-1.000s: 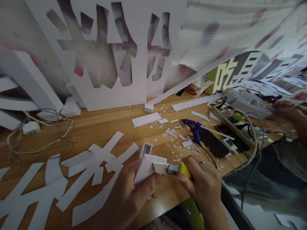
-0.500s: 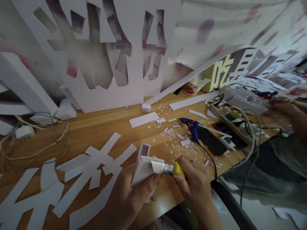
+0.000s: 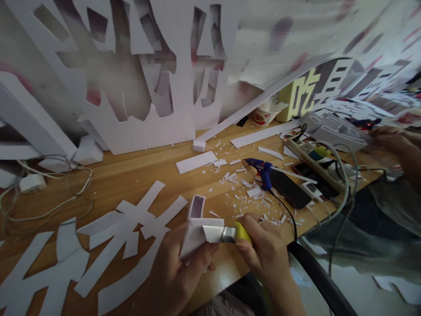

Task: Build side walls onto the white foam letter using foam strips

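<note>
Low in the middle, my left hand (image 3: pixel 179 267) is closed around a white foam board piece (image 3: pixel 194 235) with a hollow, box-like upper part. My right hand (image 3: pixel 266 250) grips a yellow utility knife (image 3: pixel 242 233). Its wide blade lies across the face of the white piece, close to my left thumb. Flat white cutouts (image 3: pixel 131 221) are spread over the wooden table to the left of my hands. Beyond my right hand, a blue glue gun (image 3: pixel 261 170) rests among small white scraps (image 3: pixel 241 197).
Tall white boards (image 3: pixel 148 127) with cut-out shapes stand at the back. Right of the glue gun are a dark phone (image 3: pixel 291 188), a power strip (image 3: pixel 315 164) and cables. A co-worker's hands (image 3: pixel 394 138) are at the far right. White cables (image 3: pixel 49 210) lie on the left.
The blade has shifted slightly left across the white piece, and my right hand has moved a little with it. The view has shifted slightly.
</note>
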Demonstrator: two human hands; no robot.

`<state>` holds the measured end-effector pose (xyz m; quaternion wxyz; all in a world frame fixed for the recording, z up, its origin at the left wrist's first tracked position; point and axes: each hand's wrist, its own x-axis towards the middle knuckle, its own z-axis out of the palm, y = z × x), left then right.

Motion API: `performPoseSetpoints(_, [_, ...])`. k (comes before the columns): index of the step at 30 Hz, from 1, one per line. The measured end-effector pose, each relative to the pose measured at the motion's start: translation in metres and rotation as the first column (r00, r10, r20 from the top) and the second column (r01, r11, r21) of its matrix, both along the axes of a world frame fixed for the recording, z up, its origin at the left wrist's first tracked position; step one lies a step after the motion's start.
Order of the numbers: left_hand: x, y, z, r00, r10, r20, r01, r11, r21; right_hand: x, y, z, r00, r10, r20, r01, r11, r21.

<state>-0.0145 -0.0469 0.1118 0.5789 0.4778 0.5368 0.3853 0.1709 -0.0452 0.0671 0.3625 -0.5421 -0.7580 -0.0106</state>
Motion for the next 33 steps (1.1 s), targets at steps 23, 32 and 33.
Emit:
performPoseSetpoints(23, [-0.006, 0.000, 0.000, 0.985, -0.108, -0.136, 0.115, 0.992, 0.049, -0.007, 0.008, 0.018, 0.994, 0.024, 0.103, -0.030, 0.998, 0.053])
performPoseSetpoints(32, [-0.008, 0.006, 0.001, 0.963, -0.192, -0.191, 0.220, 0.965, 0.144, 0.002, 0.009, 0.026, 0.990, 0.054, 0.134, -0.060, 0.997, 0.042])
performPoseSetpoints(33, [-0.010, 0.006, 0.001, 0.958, -0.202, -0.202, 0.233, 0.962, 0.145, 0.002, 0.010, 0.027, 0.988, 0.061, 0.141, -0.068, 0.997, 0.047])
